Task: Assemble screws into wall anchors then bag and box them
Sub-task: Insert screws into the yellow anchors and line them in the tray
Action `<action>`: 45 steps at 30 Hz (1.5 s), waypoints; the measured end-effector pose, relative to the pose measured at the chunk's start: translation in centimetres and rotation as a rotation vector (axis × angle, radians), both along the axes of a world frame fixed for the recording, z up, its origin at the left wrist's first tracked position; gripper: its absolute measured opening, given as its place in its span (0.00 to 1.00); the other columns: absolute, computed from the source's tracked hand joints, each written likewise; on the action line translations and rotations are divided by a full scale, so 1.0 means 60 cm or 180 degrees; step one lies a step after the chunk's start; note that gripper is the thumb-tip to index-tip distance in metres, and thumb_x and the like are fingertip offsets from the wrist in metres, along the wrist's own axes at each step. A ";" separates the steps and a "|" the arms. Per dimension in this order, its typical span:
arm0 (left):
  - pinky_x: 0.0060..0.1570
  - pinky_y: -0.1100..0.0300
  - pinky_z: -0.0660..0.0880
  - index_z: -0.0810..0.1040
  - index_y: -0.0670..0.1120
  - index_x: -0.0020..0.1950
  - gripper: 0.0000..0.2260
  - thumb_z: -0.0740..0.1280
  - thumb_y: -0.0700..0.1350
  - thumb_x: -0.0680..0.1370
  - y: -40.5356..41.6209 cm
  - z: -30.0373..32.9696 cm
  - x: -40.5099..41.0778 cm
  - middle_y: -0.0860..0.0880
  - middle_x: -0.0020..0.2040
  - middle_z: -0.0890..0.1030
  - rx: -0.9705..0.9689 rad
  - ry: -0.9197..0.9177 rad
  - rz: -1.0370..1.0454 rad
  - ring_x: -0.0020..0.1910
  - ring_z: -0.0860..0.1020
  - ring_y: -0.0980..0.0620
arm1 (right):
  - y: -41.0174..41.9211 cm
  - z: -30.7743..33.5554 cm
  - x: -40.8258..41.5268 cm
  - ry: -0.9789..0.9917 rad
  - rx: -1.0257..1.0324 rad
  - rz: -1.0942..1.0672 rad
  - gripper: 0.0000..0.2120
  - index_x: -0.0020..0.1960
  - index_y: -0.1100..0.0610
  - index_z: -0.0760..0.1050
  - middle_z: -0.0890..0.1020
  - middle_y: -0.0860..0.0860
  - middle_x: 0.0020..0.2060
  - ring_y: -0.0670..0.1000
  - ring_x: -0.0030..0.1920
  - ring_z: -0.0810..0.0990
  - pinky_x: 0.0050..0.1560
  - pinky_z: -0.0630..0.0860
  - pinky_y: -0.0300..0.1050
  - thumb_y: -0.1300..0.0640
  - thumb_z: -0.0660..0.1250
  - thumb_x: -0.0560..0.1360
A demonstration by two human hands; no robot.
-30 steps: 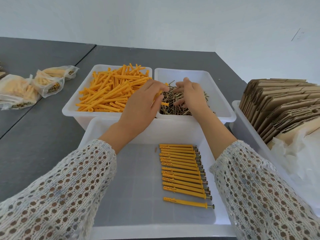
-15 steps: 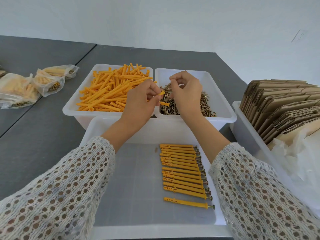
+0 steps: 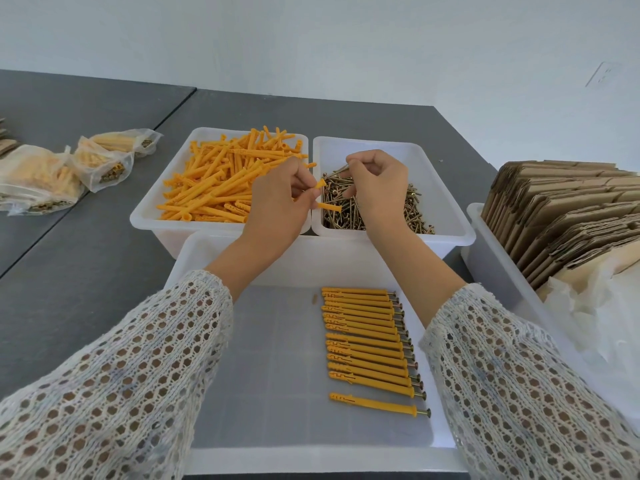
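Note:
My left hand (image 3: 277, 206) grips orange wall anchors (image 3: 329, 206), their open ends poking out to the right over the screw bin. My right hand (image 3: 377, 185) pinches a screw (image 3: 341, 169) just right of those ends, tip pointing left. Behind them a white bin (image 3: 152, 216) holds loose orange anchors (image 3: 221, 181), and the bin beside it (image 3: 446, 209) holds brass screws (image 3: 412, 211). In the near white tray (image 3: 277, 445) lie several assembled anchors with screws (image 3: 367, 337) in a neat column.
Filled clear bags (image 3: 45, 174) lie on the grey table (image 3: 86, 271) at the left. At the right, a white bin (image 3: 491, 258) holds flattened cardboard boxes (image 3: 561, 216) and clear plastic bags (image 3: 602, 313).
My right hand has lifted out of the screw pile with a screw and brought it up toward the anchors in my left hand, which rose slightly.

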State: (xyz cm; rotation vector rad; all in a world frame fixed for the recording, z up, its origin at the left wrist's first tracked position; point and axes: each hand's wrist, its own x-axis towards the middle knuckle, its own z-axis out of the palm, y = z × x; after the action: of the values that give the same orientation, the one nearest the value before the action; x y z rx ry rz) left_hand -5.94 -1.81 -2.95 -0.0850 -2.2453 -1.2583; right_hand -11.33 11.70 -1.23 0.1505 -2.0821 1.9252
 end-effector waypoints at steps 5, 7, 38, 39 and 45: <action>0.40 0.75 0.72 0.77 0.39 0.47 0.04 0.71 0.38 0.77 -0.004 0.004 0.001 0.47 0.40 0.83 0.0071 0.0027 0.0004 0.38 0.81 0.61 | -0.004 0.001 0.004 0.0072 0.0076 0.0250 0.05 0.46 0.62 0.81 0.85 0.57 0.37 0.46 0.22 0.75 0.28 0.74 0.38 0.64 0.66 0.77; 0.40 0.74 0.73 0.78 0.39 0.47 0.04 0.71 0.37 0.77 -0.004 0.005 0.002 0.47 0.40 0.83 0.0067 0.0025 0.0003 0.38 0.81 0.61 | -0.007 0.000 0.006 0.0143 0.0305 0.0420 0.05 0.46 0.60 0.81 0.85 0.55 0.36 0.48 0.22 0.76 0.28 0.75 0.39 0.64 0.66 0.77; 0.37 0.71 0.70 0.78 0.47 0.47 0.04 0.73 0.43 0.76 0.122 0.007 0.110 0.54 0.42 0.82 -0.1637 -0.1853 -0.2928 0.35 0.75 0.63 | 0.077 -0.007 -0.066 -0.1859 -0.0747 -0.0244 0.11 0.44 0.57 0.75 0.77 0.51 0.29 0.46 0.21 0.69 0.24 0.69 0.34 0.64 0.55 0.78; 0.35 0.69 0.69 0.78 0.49 0.46 0.04 0.72 0.44 0.75 0.131 -0.001 0.121 0.55 0.43 0.81 -0.2052 -0.1590 -0.2876 0.35 0.74 0.63 | 0.077 -0.007 -0.067 -0.1866 -0.0727 -0.0248 0.11 0.44 0.56 0.75 0.77 0.51 0.29 0.46 0.21 0.69 0.24 0.69 0.34 0.64 0.55 0.78; 0.34 0.61 0.69 0.74 0.48 0.42 0.06 0.71 0.42 0.73 0.167 -0.025 0.168 0.54 0.38 0.78 -0.2450 -0.1388 -0.3426 0.35 0.70 0.57 | 0.074 -0.011 -0.072 -0.1856 -0.0577 -0.0255 0.12 0.43 0.56 0.75 0.77 0.51 0.30 0.46 0.23 0.68 0.23 0.68 0.33 0.63 0.55 0.79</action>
State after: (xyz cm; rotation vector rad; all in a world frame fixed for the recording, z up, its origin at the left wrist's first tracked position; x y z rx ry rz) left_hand 4.14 8.22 -4.43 -1.6034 -3.0648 -0.7511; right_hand -15.66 16.12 -1.86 -0.5922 -2.1710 2.2875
